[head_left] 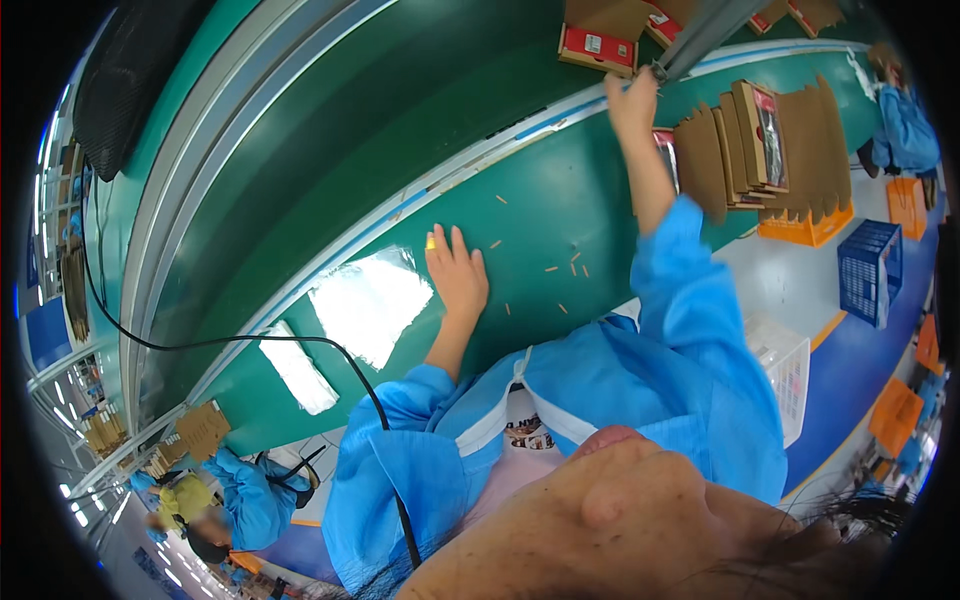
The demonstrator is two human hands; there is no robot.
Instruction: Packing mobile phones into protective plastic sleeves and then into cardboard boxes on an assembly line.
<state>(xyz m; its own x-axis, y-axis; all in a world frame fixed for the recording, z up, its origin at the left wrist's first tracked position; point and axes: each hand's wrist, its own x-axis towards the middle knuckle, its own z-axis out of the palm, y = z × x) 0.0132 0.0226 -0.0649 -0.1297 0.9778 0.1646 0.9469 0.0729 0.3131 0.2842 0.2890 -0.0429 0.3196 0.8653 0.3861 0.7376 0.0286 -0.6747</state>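
My left hand (pixel 459 278) rests flat on the green work table (pixel 520 235), fingers spread and nothing in them. A yellow band wraps one fingertip. Beside it lies a shiny white plastic sheet (pixel 375 305), and several thin tan strips (pixel 551 268) are scattered to its right. My right hand (pixel 633 108) is stretched out over the far edge of the table, thumb and fingers apart, with no held thing visible. Just beyond it is a red box with an open brown lid (pixel 597 48) on the green belt; whether my fingertips touch it I cannot tell. A grey metal post (pixel 705 40) stands close by.
Brown cardboard trays with packed items (pixel 755 140) stand stacked at the right. A folded white sheet (pixel 300 370) lies at the left. A black cable (pixel 250 340) crosses the left side. Crates, blue (pixel 868 270) and orange (pixel 815 228), sit on the floor; other people work nearby.
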